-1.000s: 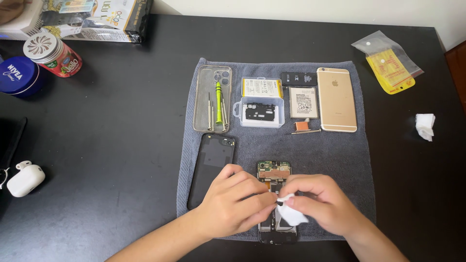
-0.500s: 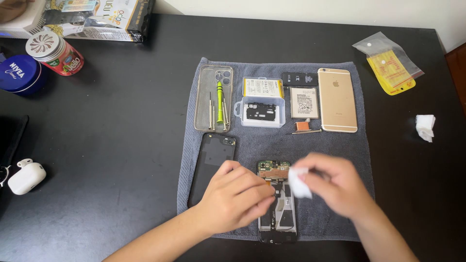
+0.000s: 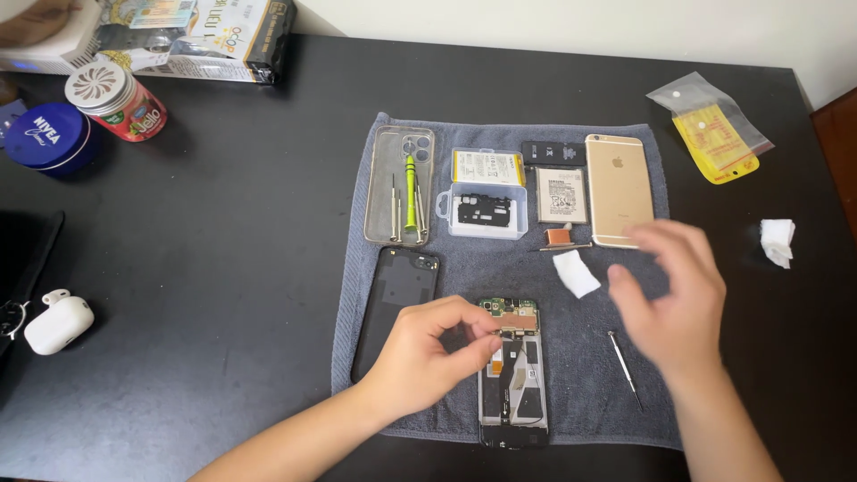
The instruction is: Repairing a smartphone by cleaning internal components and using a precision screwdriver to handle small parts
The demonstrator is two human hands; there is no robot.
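Left hand (image 3: 433,353) with fingertips pinched together at the upper edge of the opened black smartphone with exposed circuit board (image 3: 511,370), lying on the grey cloth mat (image 3: 357,312). Right hand (image 3: 674,299), blurred, apparently spread and empty, above the mat near a small white wipe (image 3: 576,272) and a thin metal screwdriver (image 3: 623,366).

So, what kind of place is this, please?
Probably a home desk used for phone repair: a grey towel on a black table holds an opened phone, small screwdrivers and a gold phone.

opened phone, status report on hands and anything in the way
Left hand pinching at opened phone top. Right hand open, hovering, empty. White wipe and thin tool on towel nearby.
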